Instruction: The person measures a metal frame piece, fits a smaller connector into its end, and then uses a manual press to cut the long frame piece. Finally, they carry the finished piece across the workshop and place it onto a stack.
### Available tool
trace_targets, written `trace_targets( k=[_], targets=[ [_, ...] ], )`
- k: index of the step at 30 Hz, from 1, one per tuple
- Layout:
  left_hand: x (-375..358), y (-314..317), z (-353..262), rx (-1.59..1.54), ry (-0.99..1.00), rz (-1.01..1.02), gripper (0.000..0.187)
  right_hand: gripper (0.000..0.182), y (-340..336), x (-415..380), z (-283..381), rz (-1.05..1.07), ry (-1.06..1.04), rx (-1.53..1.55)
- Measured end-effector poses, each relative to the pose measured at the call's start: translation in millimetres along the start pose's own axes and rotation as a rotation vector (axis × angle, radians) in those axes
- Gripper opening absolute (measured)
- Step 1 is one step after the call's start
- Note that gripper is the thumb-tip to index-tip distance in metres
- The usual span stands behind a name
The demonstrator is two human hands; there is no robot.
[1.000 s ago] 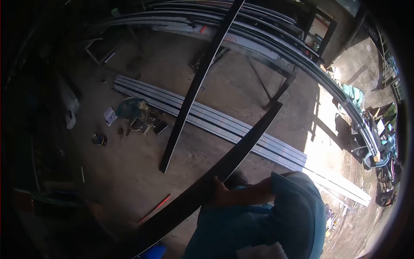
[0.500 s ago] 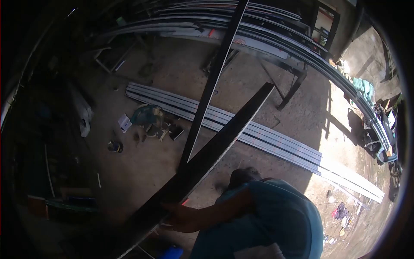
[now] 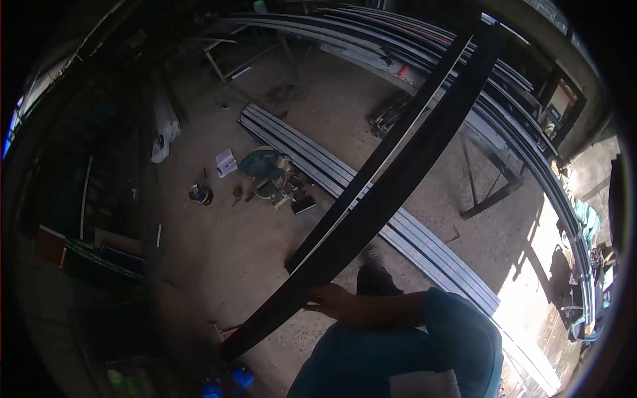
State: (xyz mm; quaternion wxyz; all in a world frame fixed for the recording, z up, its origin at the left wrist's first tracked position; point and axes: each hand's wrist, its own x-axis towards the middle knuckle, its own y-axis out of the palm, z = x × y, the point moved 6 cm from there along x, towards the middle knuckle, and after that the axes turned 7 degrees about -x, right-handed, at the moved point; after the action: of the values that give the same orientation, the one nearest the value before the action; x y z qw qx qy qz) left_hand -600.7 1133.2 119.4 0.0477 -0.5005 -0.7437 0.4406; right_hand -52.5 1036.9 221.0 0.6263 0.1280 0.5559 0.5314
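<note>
A long, broad, dark flat bar (image 3: pixel 391 192) slants over a stack of pale grey ribbed lengths (image 3: pixel 438 255) on the floor (image 3: pixel 225 252), just beside a narrower dark bar with a pale edge (image 3: pixel 379 159). The right hand (image 3: pixel 330 300) is at the broad bar's lower edge, seemingly to steady it; whether its fingers pinch cannot be told, nor can the left hand be made out.

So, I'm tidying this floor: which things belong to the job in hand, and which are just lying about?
Job in hand:
right hand
long dark bar it touches
probably second dark bar alongside

Seemingly lying about:
pale bars, role unclear
teal item
white item beside it
dark container
</note>
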Motion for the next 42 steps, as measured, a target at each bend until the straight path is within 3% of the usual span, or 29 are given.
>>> trace_targets(
  k=[1, 2, 4, 6, 8, 9, 10, 11, 12, 13, 16, 17, 22, 25, 26, 27, 31, 36, 39, 40, 42],
  targets=[
    [11, 25, 1, -0.075, 0.061, -0.004, 0.053, 0.023, -10, 3, 31, -0.175, 0.022, 0.096],
    [-75, 76, -90, -0.151, 0.027, 0.166, 0.052, 0.023, -36, 20, 57, -0.25, -0.019, 0.101],
    [-53, 189, -74, -0.106, 0.524, 0.166, 0.047, 0.03, -73, 36, 122, -0.324, -0.132, 0.005],
    [-129, 262, -165, -0.145, 0.337, 0.512, 0.056, 0.034, -113, 56, 180, -0.426, -0.161, -0.093],
    [-159, 323, -201, -0.01, 0.545, 0.538, 0.079, 0.038, -177, 95, 236, -0.453, -0.164, -0.225],
    [-162, 357, -204, 0.202, 0.44, 0.684, 0.083, 0.04, -191, 103, 269, -0.402, -0.23, -0.307],
    [-186, 374, -236, 0.358, 0.46, 0.791, 0.084, 0.04, -224, 120, 297, -0.415, -0.263, -0.325],
    [-198, 392, -254, 0.376, 0.429, 0.838, 0.085, 0.04, -268, 147, 318, -0.351, -0.321, -0.424],
    [-207, 403, -268, 0.4, 0.391, 0.882, 0.085, 0.041, -267, 148, 350, -0.405, -0.296, -0.302],
    [-214, 408, -276, 0.436, 0.333, 0.887, 0.085, 0.043, -276, 154, 377, -0.415, -0.356, -0.379],
    [-224, 424, -339, 0.532, 0.257, 0.937, 0.084, 0.049, -359, 201, 429, -0.53, -0.407, -0.248],
    [-209, 437, -333, 0.521, 0.246, 0.936, 0.085, 0.051, -380, 215, 443, -0.538, -0.382, -0.23],
    [-187, 444, -364, 0.482, 0.14, 0.718, 0.089, 0.049, -479, 266, 483, -0.703, -0.301, -0.152],
    [-178, 464, -370, 0.545, 0.075, 0.823, 0.093, 0.048, -509, 271, 496, -0.765, -0.313, -0.138],
    [-177, 469, -374, 0.583, 0.089, 0.884, 0.094, 0.049, -514, 274, 495, -0.769, -0.312, -0.139],
    [-178, 471, -377, 0.591, 0.1, 0.821, 0.097, 0.051, -519, 280, 495, -0.71, -0.29, -0.125],
    [-181, 483, -405, 0.601, 0.037, 0.827, 0.094, 0.054, -541, 291, 475, -0.888, -0.206, -0.066],
    [-185, 508, -467, 0.511, 0.026, 0.884, 0.092, 0.05, -499, 275, 470, -0.946, -0.352, -0.113],
    [-177, 516, -468, 0.516, 0.088, 0.852, 0.094, 0.054, -501, 257, 446, -1.105, -0.315, -0.035],
    [-177, 515, -472, 0.514, 0.102, 0.847, 0.096, 0.053, -505, 253, 440, -1.247, -0.291, -0.013],
    [-175, 515, -473, 0.509, 0.101, 0.833, 0.094, 0.047, -573, 254, 412, -1.681, -0.146, -0.474]
  ],
)
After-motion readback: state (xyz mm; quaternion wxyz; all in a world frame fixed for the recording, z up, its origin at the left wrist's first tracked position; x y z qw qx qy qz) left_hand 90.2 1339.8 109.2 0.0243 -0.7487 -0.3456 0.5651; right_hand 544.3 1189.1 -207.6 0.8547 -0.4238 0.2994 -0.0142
